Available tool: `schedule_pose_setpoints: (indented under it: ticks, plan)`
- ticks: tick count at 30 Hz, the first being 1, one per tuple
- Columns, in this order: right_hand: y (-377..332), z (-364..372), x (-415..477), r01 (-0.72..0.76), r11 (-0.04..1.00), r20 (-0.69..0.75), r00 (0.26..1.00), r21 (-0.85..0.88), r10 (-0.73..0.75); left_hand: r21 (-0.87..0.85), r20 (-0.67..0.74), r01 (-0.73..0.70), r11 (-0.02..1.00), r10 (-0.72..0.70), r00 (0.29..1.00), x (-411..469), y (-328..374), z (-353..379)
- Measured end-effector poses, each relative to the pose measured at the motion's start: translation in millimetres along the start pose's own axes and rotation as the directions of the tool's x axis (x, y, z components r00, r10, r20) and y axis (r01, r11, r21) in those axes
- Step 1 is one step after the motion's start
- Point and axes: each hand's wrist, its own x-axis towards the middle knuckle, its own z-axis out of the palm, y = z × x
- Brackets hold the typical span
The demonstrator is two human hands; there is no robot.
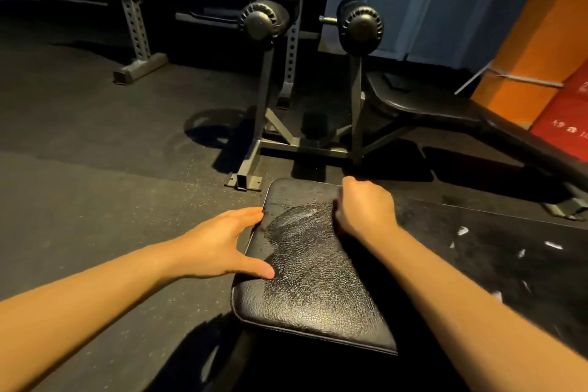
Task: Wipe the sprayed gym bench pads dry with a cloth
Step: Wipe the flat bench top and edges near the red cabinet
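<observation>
Bench pad [311, 280] is showing black grained leatherette, glossy and streaked wet; floor [95, 200] is showing matt speckled rubber; stand frame [251, 165] is showing dull grey metal.

One left hand [222, 242] and one right hand [366, 207] touch one bench pad [311, 280]; beyond them stand two foam rollers [262, 22] [361, 25], one second bench [429, 105].

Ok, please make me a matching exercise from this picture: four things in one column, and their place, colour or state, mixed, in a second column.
Things:
1. left hand
2. right hand
3. bench pad
4. pillar

Descriptions:
a. orange
b. curled, at the pad's right edge
c. black, with a shiny smear
d. flat on the pad's left edge

Pairs: 1-d, 2-b, 3-c, 4-a
</observation>
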Motion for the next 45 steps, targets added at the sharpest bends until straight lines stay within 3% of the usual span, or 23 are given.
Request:
schedule_pose_setpoints:
  ticks: [3,5,6,8,10,11,13,16,17,22,27,30,32,37,38,41,43,45]
  plan:
    - [-67,5,-38,0.242,0.958,0.106,0.96,0.157,-0.26,-0.033,0.012,-0.051,0.998,0.051,0.999,-3,0,-2]
    - [-77,2,-57,0.395,0.905,0.128,0.901,0.156,-0.415,-0.052,0.016,-0.071,0.996,0.072,0.997,-5,-4,-2]
    - [-66,0,-51,0.385,0.914,0.133,0.907,0.124,-0.4,-0.052,0.022,-0.054,0.997,0.055,0.998,-7,-5,-1]
    - [-30,3,-20,0.227,0.973,0.15,0.961,0.039,-0.23,-0.05,0.022,-0.03,0.998,0.031,0.999,-8,-7,0]
    - [2,1,11,0.063,0.997,0.085,0.995,-0.047,-0.059,-0.058,0.022,-0.018,0.998,0.02,1.0,-7,-8,1]
    - [4,2,15,0.051,0.997,0.046,0.998,-0.052,-0.049,-0.061,0.023,-0.018,0.998,0.019,1.0,-7,-8,2]
    - [-18,4,-1,0.165,0.986,0.052,0.985,0.005,-0.165,-0.07,0.023,-0.017,0.997,0.019,1.0,-6,-10,2]
    - [-52,-2,-55,0.416,0.89,0.099,0.893,0.187,-0.439,-0.056,0.023,-0.034,0.998,0.035,0.999,-5,-9,0]
    - [-50,-3,-56,0.442,0.876,0.099,0.879,0.194,-0.465,-0.051,0.022,-0.034,0.998,0.035,0.999,-4,-8,-1]
    - [-5,13,27,0.319,0.946,0.058,0.947,-0.06,-0.316,-0.056,0.028,-0.027,0.998,0.029,0.999,-5,-5,-1]
    - [-12,27,27,0.229,0.973,0.003,0.973,-0.034,-0.229,-0.001,0.062,-0.014,1.0,0.014,0.998,-4,1,-7]
    - [-17,14,16,0.239,0.971,0.049,0.97,0.014,-0.24,0.077,0.098,-0.011,0.997,0.003,0.995,-5,11,-15]
    - [-24,5,3,0.318,0.945,0.107,0.94,0.077,-0.325,0.092,0.105,-0.001,0.996,-0.009,0.994,-5,15,-19]
    - [-19,-9,-65,0.636,0.733,0.072,0.741,0.243,-0.667,0.071,0.098,0.031,0.997,-0.038,0.994,-6,14,-16]
    - [-13,-7,-67,0.641,0.726,0.038,0.743,0.248,-0.669,0.071,0.099,0.044,0.996,-0.051,0.994,-6,14,-16]
    - [14,5,-14,0.541,0.833,-0.052,0.841,0.116,-0.539,0.059,0.097,0.085,0.995,-0.091,0.991,-8,18,-14]
    - [22,10,32,0.425,0.905,-0.015,0.905,0.012,-0.425,0.065,0.076,0.112,0.992,-0.117,0.99,-11,21,-12]
    - [19,18,53,0.391,0.92,0.019,0.921,-0.019,-0.39,0.093,0.044,0.144,0.985,-0.149,0.988,-14,23,-9]
